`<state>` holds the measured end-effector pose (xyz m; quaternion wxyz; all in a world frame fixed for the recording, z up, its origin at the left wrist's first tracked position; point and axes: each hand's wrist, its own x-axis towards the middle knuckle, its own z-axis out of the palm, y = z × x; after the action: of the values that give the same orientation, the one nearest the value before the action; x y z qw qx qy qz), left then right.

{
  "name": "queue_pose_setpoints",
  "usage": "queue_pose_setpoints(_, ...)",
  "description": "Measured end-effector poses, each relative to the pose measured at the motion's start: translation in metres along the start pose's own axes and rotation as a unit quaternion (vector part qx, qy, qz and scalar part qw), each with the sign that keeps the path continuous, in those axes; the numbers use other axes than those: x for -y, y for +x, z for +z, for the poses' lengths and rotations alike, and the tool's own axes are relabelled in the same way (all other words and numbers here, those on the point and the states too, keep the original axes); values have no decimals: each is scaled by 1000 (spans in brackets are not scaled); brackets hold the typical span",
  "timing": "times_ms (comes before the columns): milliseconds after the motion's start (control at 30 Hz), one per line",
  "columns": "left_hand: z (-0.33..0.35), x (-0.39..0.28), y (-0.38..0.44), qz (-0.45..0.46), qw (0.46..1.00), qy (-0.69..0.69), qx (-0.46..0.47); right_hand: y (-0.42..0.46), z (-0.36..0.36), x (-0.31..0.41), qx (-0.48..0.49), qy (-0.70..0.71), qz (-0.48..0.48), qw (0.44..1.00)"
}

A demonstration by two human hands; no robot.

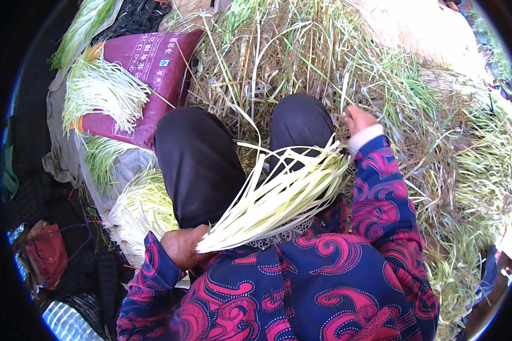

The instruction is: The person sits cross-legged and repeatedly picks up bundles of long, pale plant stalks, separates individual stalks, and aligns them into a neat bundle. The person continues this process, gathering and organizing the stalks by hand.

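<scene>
My left hand [183, 246] grips the white stem ends of a bundle of pale yellow-green leaves [277, 194], which look like blanched chives. The bundle lies slantwise across my lap, its leaf tips fanned towards my right forearm. Beyond my right knee, my right hand [359, 119] is raised over a heap of dry and green leaf trimmings [247, 72]. Its fingers are bent, and a pale leaf strip [345, 87] stands just beside the fingertips. Whether those fingers hold the strip is unclear.
A filled purple printed sack [162, 113] lies left of my knees, with a bunch of white-stemmed chives [106, 91] on it. Another chive pile [141, 209] lies beside my left thigh. Loose green leaves [482, 183] spread at the right. A red cloth item [49, 253] is at far left.
</scene>
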<state>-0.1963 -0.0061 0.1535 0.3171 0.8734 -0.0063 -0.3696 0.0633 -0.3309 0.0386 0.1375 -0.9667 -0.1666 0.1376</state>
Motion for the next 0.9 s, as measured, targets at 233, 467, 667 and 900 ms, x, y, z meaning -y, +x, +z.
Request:
queue_pose_setpoints(233, -9, 4, 6, 143, 983, 87, -76, -14, -67, 92, 18, 129, -375, 918)
queue_pose_setpoints(467, -30, 0, 10, 139, 974, 142, -105, -19, -48, 103, 266, 175, -378, 869)
queue_pose_setpoints(667, -13, 27, 5, 54, 967, -247, 30, -33, -62, 52, 147, 146, -289, 935)
queue_pose_setpoints(900, -5, 16, 12, 79, 911, -391, 104, -45, -23, -9, -79, 22, 7, 997)
